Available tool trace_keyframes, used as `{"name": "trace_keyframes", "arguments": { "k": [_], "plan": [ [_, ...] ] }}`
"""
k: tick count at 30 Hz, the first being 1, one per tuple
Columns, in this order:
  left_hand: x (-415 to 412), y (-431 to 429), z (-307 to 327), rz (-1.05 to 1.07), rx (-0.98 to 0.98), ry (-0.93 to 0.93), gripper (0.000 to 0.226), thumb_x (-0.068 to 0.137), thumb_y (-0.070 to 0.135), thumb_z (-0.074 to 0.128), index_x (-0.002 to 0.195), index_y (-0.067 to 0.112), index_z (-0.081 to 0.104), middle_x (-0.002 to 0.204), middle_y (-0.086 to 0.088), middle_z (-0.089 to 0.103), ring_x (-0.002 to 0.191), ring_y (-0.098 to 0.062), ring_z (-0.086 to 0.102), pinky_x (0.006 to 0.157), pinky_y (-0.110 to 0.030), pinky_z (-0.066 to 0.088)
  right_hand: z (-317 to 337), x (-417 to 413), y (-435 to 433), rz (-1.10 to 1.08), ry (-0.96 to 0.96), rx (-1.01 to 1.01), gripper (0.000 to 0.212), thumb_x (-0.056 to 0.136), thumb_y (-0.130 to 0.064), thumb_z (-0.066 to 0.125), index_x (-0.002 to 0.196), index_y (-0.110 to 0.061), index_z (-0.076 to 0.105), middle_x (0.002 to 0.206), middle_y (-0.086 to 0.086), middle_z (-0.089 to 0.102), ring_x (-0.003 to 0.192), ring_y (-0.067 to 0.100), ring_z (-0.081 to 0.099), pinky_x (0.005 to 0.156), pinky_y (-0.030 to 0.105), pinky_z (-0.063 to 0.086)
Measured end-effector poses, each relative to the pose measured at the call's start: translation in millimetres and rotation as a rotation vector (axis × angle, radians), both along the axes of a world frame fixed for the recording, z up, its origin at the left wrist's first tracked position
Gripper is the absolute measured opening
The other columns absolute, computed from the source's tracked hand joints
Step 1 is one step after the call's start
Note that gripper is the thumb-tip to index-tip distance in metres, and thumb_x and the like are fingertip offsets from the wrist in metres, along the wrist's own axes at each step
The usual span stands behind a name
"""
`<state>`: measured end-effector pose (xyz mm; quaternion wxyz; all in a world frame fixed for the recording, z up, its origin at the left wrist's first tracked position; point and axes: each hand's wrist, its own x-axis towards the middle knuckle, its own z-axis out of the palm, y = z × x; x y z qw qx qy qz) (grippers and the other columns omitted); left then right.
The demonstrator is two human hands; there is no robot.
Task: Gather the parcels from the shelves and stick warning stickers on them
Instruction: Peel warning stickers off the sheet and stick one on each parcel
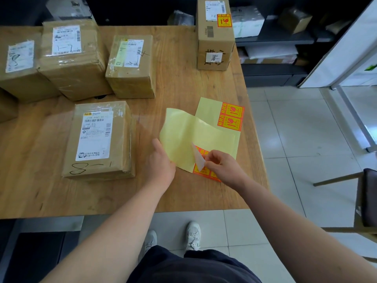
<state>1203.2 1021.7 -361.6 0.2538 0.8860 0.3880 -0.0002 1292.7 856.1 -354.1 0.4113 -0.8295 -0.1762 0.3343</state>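
Bare forearms (114, 231), dark navy clothing (193, 266), white sneakers (192, 235)

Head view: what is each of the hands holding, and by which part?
The right hand pinches a half-peeled warning sticker by its lifted edge. The left hand holds the yellow backing sheet by its lower left edge.

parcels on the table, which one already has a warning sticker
The tall parcel standing at the far right edge of the table: an orange sticker sits beside its top label. The others show only white shipping labels.
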Motion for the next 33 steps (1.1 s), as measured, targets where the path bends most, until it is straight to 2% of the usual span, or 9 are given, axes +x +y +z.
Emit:
{"name": "trace_keyframes", "arguments": {
  "k": [4, 10, 13, 16, 20, 22, 25, 30, 33],
  "plan": [
    [-3.8, -0.4, -7.5, -0.174, 0.355, -0.063, 0.104, 0.07, 0.008, 0.076, 0.146, 0.024, 0.006, 0.14, -0.018, 0.032, 0.121, -0.034, 0.04, 0.099, -0.042, 0.037, 0.7, -0.6, 1.7, 0.024, 0.003, -0.009, 0.016, 0.089, -0.019, 0.057, 0.075, -0.025, 0.056, 0.101, 0.002, 0.068, 0.093, 0.02, 0.059, 0.07, 0.031, 0.044],
    [-7.3, -1.7, -9.4, -0.234, 0.476, -0.279, 0.112, 0.06, -0.001, 0.077, 0.148, 0.023, 0.012, 0.138, -0.014, 0.024, 0.117, -0.031, 0.038, 0.092, -0.047, 0.042, 3.5, -1.3, 2.1, 0.088, -0.01, -0.009, 0.011, 0.091, -0.023, 0.058, 0.084, -0.016, 0.062, 0.083, -0.005, 0.059, 0.076, 0.01, 0.049, 0.066, 0.025, 0.04],
    [-7.1, 2.5, -4.1, -0.294, 0.466, -0.326, 0.084, 0.066, 0.0, 0.074, 0.138, 0.02, 0.036, 0.133, -0.015, 0.036, 0.115, -0.029, 0.04, 0.093, -0.045, 0.042, 4.4, -1.7, 2.8, 0.099, -0.015, -0.021, 0.013, 0.092, -0.026, 0.058, 0.083, -0.017, 0.062, 0.081, -0.007, 0.058, 0.072, 0.008, 0.048, 0.063, 0.022, 0.039],
    [-2.5, 2.0, -7.0, -0.406, 0.108, -0.242, 0.024, 0.088, 0.017, 0.064, 0.112, 0.013, 0.06, 0.116, -0.006, 0.051, 0.105, -0.022, 0.052, 0.09, -0.036, 0.047, 3.5, -3.1, 3.1, 0.109, -0.046, -0.008, 0.012, 0.091, -0.026, 0.06, 0.082, -0.018, 0.063, 0.079, -0.009, 0.057, 0.069, 0.004, 0.046, 0.06, 0.015, 0.036],
    [10.4, -8.8, -5.0, -0.18, -0.311, -0.12, 0.056, 0.093, 0.054, 0.047, 0.059, 0.009, 0.05, 0.062, 0.0, 0.049, 0.062, -0.02, 0.048, 0.057, -0.034, 0.035, -2.8, -7.0, 3.5, 0.156, -0.105, -0.025, 0.011, 0.09, -0.027, 0.063, 0.081, -0.021, 0.064, 0.076, -0.009, 0.056, 0.064, 0.002, 0.044, 0.061, 0.02, 0.035],
    [14.3, -9.9, -3.0, -0.094, -0.38, -0.102, 0.054, 0.085, 0.057, 0.059, 0.055, 0.014, 0.043, 0.054, 0.003, 0.041, 0.053, -0.016, 0.039, 0.051, -0.031, 0.028, -4.7, -8.2, 3.1, 0.165, -0.116, -0.036, 0.011, 0.09, -0.028, 0.064, 0.086, -0.019, 0.068, 0.078, -0.01, 0.058, 0.066, 0.002, 0.046, 0.065, 0.024, 0.035],
    [18.5, -7.1, -3.1, -0.116, -0.344, -0.053, 0.047, 0.08, 0.051, 0.065, 0.057, 0.014, 0.049, 0.057, -0.003, 0.041, 0.055, -0.019, 0.035, 0.051, -0.031, 0.025, -3.0, -9.5, 1.2, 0.189, -0.088, -0.035, 0.019, 0.09, -0.031, 0.064, 0.099, -0.019, 0.074, 0.103, -0.008, 0.064, 0.099, 0.002, 0.05, 0.085, 0.024, 0.036],
    [25.9, -11.0, 7.9, -0.079, -0.43, -0.02, 0.053, 0.087, 0.051, 0.057, 0.047, 0.017, 0.06, 0.059, -0.003, 0.055, 0.055, -0.018, 0.047, 0.051, -0.028, 0.031, -2.9, -8.9, 1.0, 0.294, -0.177, -0.084, 0.025, 0.094, -0.017, 0.056, 0.115, -0.019, 0.07, 0.132, 0.004, 0.058, 0.126, 0.018, 0.047, 0.099, 0.024, 0.032],
    [27.5, -6.9, 2.1, -0.087, -0.324, 0.015, 0.049, 0.081, 0.033, 0.067, 0.045, 0.015, 0.039, 0.047, 0.0, 0.031, 0.048, -0.019, 0.029, 0.049, -0.031, 0.021, -7.6, -4.2, 0.2, 0.346, -0.236, -0.167, 0.032, 0.096, -0.012, 0.049, 0.124, -0.017, 0.064, 0.144, -0.001, 0.048, 0.131, 0.019, 0.043, 0.104, 0.024, 0.029]
  ]
}}
